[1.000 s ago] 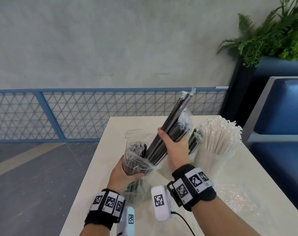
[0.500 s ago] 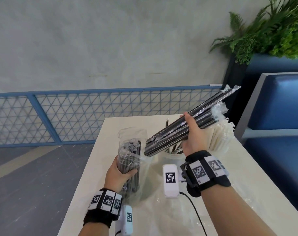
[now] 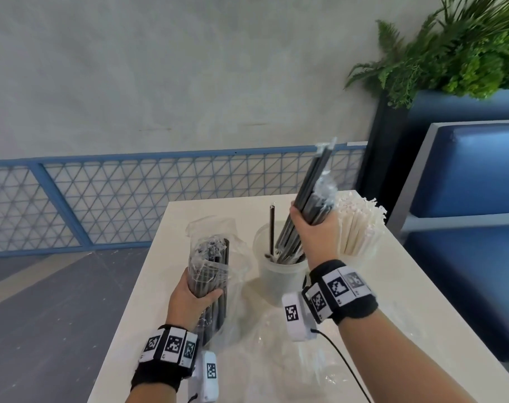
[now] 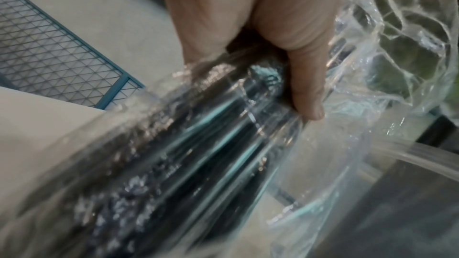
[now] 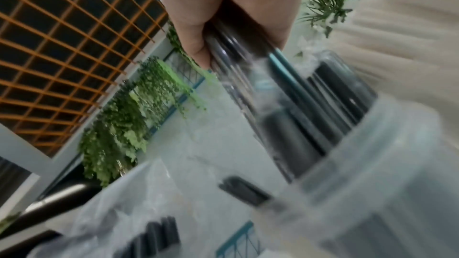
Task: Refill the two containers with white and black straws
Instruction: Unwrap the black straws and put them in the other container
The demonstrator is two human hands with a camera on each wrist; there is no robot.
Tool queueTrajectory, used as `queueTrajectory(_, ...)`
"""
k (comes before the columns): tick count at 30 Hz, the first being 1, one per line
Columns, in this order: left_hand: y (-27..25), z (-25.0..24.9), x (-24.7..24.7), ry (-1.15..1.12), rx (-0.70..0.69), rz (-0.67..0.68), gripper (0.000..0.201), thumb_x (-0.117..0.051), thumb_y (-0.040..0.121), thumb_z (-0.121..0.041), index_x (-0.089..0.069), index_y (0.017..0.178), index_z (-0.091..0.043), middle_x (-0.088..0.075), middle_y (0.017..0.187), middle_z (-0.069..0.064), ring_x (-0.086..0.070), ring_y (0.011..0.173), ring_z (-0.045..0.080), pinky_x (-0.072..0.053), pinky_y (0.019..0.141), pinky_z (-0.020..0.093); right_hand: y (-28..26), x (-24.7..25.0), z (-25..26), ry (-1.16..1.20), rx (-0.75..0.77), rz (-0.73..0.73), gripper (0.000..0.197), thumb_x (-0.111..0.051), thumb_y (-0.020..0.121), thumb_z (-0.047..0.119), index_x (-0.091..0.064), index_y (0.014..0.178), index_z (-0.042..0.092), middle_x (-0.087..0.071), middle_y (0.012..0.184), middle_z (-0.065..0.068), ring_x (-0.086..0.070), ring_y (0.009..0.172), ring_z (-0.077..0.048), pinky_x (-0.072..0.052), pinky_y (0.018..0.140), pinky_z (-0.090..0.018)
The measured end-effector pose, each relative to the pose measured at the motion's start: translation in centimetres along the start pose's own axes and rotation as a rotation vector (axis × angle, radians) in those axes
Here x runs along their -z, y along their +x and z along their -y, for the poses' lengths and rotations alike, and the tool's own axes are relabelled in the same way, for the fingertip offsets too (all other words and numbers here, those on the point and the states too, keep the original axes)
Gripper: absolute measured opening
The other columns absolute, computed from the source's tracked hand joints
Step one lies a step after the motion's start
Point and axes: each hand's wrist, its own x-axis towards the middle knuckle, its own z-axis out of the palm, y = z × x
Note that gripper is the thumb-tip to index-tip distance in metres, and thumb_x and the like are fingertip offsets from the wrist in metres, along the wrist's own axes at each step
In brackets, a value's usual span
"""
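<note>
Over the white table's [image 3: 189, 257] far edge, the right hand [image 3: 313, 232] clutched black wrapped straws [image 3: 311, 196] entering a translucent round tub [image 3: 279, 274]; the left hand [image 3: 189, 298] clutched a clear straw bag [image 3: 211, 263].

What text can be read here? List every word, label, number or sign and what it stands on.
None: no words, brand names or numbers can be read in any view.
Wristbands: square black-and-white coded markers, patterns only, no letters.
White camera units: one coded marker each, no text.
Bag of black straws, straw containers: no print visible.
</note>
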Motion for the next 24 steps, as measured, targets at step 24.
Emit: queueTrajectory(24,0.0,0.2,0.4,-0.043,0.029,0.002,0.057,-0.081,0.064,-0.006,-0.055,0.114,-0.013,-0.067,0.097,0.002,-0.063,0.095,0.020,-0.047,0.087,0.030,0.0,0.3,-6.6,-0.499,0.532,0.255,0.023,-0.056,0.089,0.010,-0.062,0.112,0.012,-0.059,0.120,-0.004,-0.057,0.108,-0.018,-0.048,0.097,-0.043)
